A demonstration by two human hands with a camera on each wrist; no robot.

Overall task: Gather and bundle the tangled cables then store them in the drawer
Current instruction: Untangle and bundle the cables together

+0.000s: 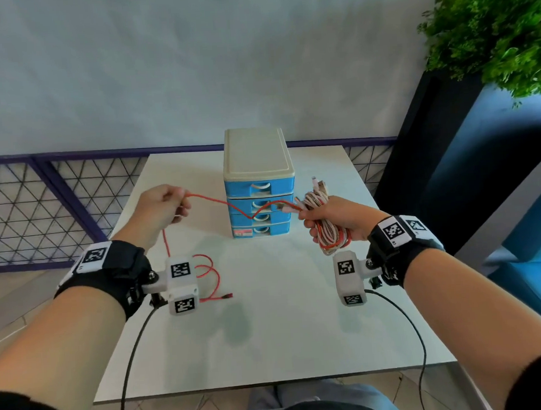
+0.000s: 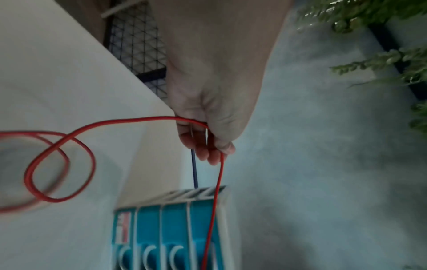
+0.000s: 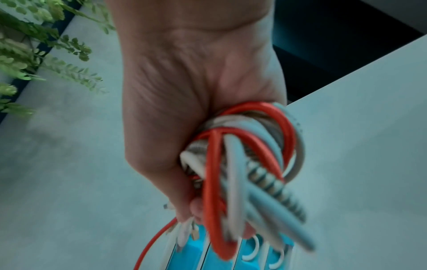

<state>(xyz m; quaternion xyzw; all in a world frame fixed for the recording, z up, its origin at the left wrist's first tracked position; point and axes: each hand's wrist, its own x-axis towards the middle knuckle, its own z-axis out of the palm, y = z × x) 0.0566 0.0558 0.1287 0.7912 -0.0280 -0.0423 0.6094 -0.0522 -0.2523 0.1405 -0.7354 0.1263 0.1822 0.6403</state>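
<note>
My right hand grips a coiled bundle of red, white and striped cables, its loops filling the right wrist view. A loose red cable runs from the bundle across to my left hand, which pinches it in curled fingers. The cable's tail hangs down from the left hand and lies in loops on the white table, ending in a plug. A blue four-drawer unit with a cream top stands at mid-table behind the hands, all drawers closed.
The white table is small, its edges close on every side. A mesh railing runs behind on the left. A green plant on a dark stand is at the far right, and black wrist-camera leads hang off the front edge.
</note>
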